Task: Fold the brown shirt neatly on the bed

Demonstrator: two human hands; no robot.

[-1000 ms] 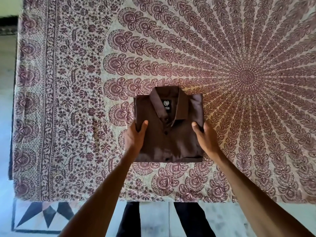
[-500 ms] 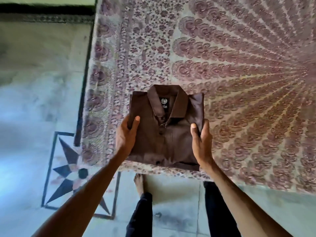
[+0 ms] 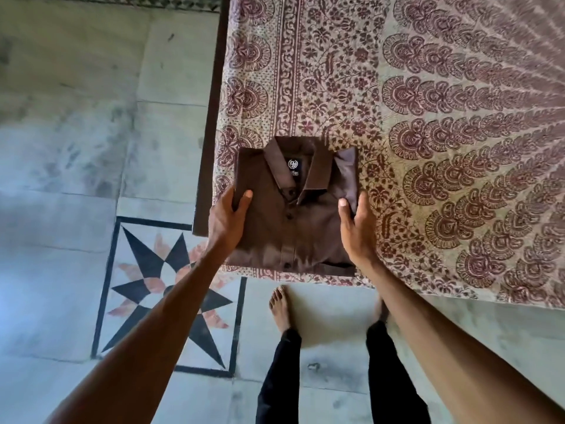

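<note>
- Shifted since a second ago: the brown shirt, which lay well in from the edge of the bed, is now at the bed's near left corner. Both my hands have kept their hold on it.
- Brown shirt: folded into a compact rectangle, front up, collar at the far end, buttoned placket down the middle. Its near edge runs just inside the bed's near edge. Its near left corner is hidden by my forearm. Whether it rests on the bedspread or is lifted just clear, I cannot tell.
- Label: black with a white mark, inside the collar.
- Left hand: clamped on the shirt's left edge, thumb on top, fingers tucked beneath and hidden.
- Right hand: clamped on the shirt's right edge, thumb on top, fingers along the side of the fold.
- Bedspread: cream, with a maroon floral border and fanned motifs, covering the bed.
- Bed frame: dark strip along the bed's left side.
- Floor: pale stone slabs, with a black and orange star inlay to my left.
- Black trousers and one bare foot, on the floor near the bed's edge.
</note>
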